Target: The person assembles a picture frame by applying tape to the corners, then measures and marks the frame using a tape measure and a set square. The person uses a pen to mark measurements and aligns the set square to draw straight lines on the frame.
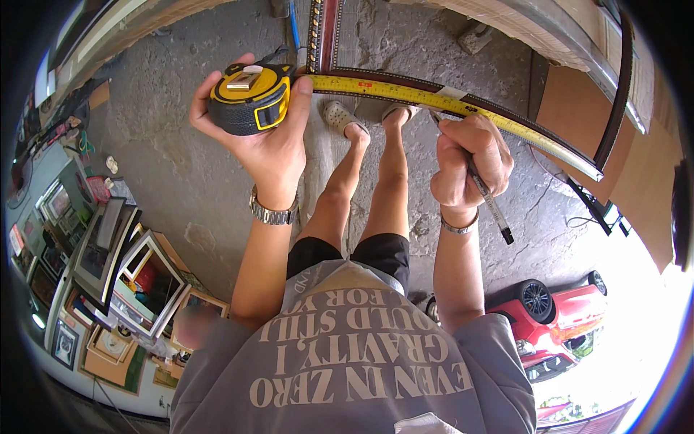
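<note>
My left hand [271, 148] grips a yellow and black tape measure [249, 99], thumb by the mouth where the blade comes out. The yellow blade [394, 90] runs rightward along a dark brown frame moulding [426, 84] with a beaded edge. Its far end reaches the right corner of the moulding. In my right hand [473, 160] is a slim pen [491, 206], its tip pointing at the blade's lower edge near a small pale patch [452, 92] on the moulding. Another length of moulding [325, 36] meets the left end and runs away from me.
Beyond the moulding lies a wooden bench edge [528, 32]. Brown board [564, 108] stands at the right. Several picture frames [144, 278] lean at the left. A red car [557, 311] is behind on the right. My clogs [340, 119] rest on rough concrete floor [181, 166].
</note>
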Available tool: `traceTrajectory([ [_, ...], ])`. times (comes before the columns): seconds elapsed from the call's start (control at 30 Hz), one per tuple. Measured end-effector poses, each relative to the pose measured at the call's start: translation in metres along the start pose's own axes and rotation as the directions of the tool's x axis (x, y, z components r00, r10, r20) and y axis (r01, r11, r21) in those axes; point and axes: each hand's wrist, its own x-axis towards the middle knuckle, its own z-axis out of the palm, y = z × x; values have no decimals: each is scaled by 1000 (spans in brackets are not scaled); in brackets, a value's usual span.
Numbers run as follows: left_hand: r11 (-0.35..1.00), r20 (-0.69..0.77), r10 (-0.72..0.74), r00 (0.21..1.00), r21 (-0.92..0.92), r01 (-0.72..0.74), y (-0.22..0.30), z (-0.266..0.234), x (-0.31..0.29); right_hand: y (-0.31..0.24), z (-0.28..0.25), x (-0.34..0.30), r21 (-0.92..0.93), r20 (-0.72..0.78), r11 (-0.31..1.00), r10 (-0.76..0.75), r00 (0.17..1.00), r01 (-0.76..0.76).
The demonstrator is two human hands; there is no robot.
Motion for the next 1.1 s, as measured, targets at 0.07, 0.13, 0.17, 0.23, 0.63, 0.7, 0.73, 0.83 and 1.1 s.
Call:
traceTrajectory([
  [0.07, 1000, 3, 8, 1000, 12, -8, 0, 0, 0, 1, 1, 0, 12, -16, 1000, 22, 1000, -22],
  [0.13, 1000, 2, 7, 1000, -4, -7, 1, 0, 0, 1, 2, 0, 15, -23, 1000, 20, 1000, -20],
  [0.17, 1000, 2, 6, 1000, -13, -6, 1, 0, 0, 1, 2, -1, 21, -26, 1000, 23, 999, -23],
  [0.23, 1000, 4, 3, 1000, -18, -3, 1, 1, 0, 2, 3, -1, 13, -26, 1000, 17, 1000, -17],
  [0.63, 993, 12, 83, 997, 80, -83, 0, 1, 0, 2, 3, -2, 28, -2, 999, 17, 1000, -17],
  [0.7, 994, 11, 71, 997, 83, -71, 0, 0, 0, 3, 3, -2, 24, -9, 1000, 4, 1000, -4],
  [0.73, 996, 8, 54, 998, 73, -55, 0, 0, 0, 4, 3, -2, 15, -10, 1000, -7, 1000, 7],
  [0.83, 998, -4, 33, 999, 54, -33, -1, 0, 0, 4, 1, -3, 2, 9, 1000, -3, 1000, 3],
  [1.1, 998, -3, 29, 1000, 54, -29, -2, -1, 0, 4, 1, -4, -4, -2, 1000, 28, 1000, -28],
])
